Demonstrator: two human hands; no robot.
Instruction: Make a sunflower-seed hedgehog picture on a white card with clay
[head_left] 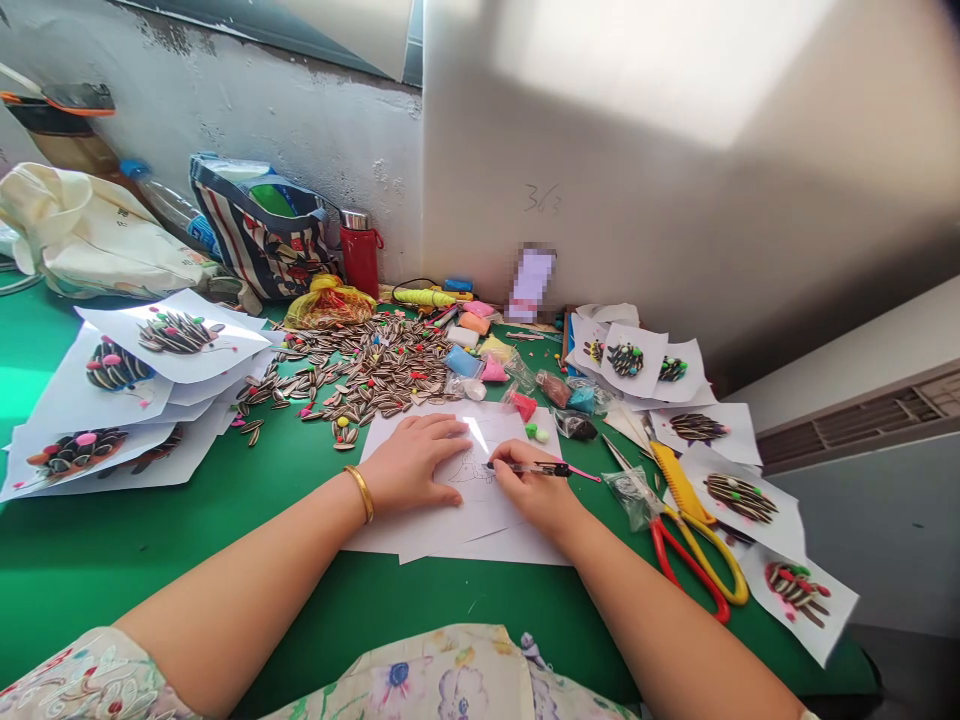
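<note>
White sheets of paper (pixel 450 535) lie overlapped on the green table in front of me. My left hand (pixel 412 465) rests flat on them with its fingers spread, a gold bangle at the wrist. My right hand (pixel 536 490) grips a black and clear pen (pixel 541 468), its tip on the paper between my hands. A thin line drawing (pixel 469 470) shows there, partly hidden by my fingers. Just beyond the sheets is a heap of striped sunflower seeds (pixel 382 365) mixed with small coloured bits. Packets of coloured clay (pixel 463 362) lie beside the heap.
Seed-decorated pictures lie at left (pixel 180 375) and right (pixel 720 425). Red and yellow scissors (pixel 694 560) and a yellow cutter (pixel 679 480) are near my right arm. Behind stand a red flask (pixel 360 255), a striped bag (pixel 259 235), a white bag (pixel 105 240) and a phone (pixel 531 283).
</note>
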